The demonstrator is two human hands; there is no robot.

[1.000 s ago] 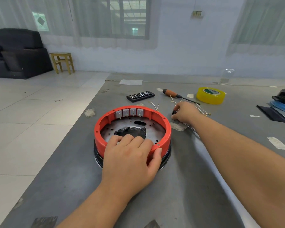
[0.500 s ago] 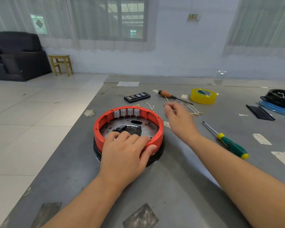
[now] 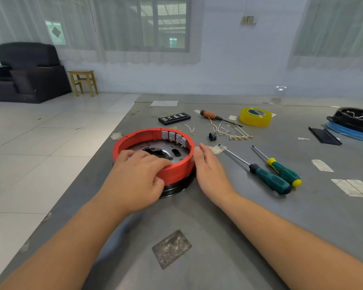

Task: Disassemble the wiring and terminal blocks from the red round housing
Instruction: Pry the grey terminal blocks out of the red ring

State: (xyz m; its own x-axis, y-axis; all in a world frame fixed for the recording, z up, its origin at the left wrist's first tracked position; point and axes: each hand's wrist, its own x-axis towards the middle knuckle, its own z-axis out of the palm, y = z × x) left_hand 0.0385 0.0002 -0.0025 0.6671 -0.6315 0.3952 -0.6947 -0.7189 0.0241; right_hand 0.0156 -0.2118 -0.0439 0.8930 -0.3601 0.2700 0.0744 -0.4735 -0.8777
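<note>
Red round housing [image 3: 177,171] sits on the grey counter [image 3: 218,237], left of centre, atop a black base ring. Left hand [image 3: 134,176] drapes over the near rim, fingers curled over the edge into the interior, thumb on the outer wall: holding it. Housing itself: thick red wall, dark perforated metal floor with a jagged central cut-out and an oval slot; four grey terminal blocks [image 3: 174,136] line the far inner wall, no wires visibly attached. Right hand [image 3: 208,170] lies flat, fingers straight and relaxed, just beside the right wall; contact uncertain, holding nothing. Further right: small black connector [image 3: 212,136], loose detached wires [image 3: 231,132], two green-handled screwdrivers [image 3: 275,176], orange-handled screwdriver [image 3: 216,117], yellow tape roll [image 3: 255,117]. Judgement: wiring appears out, blocks remain. Risks: housing may slide or spin on the base ring under prying force if the left hold loosens; the jagged metal edge is near the left fingertips; a slipping driver tip could crack a block or jab that hand.
</note>
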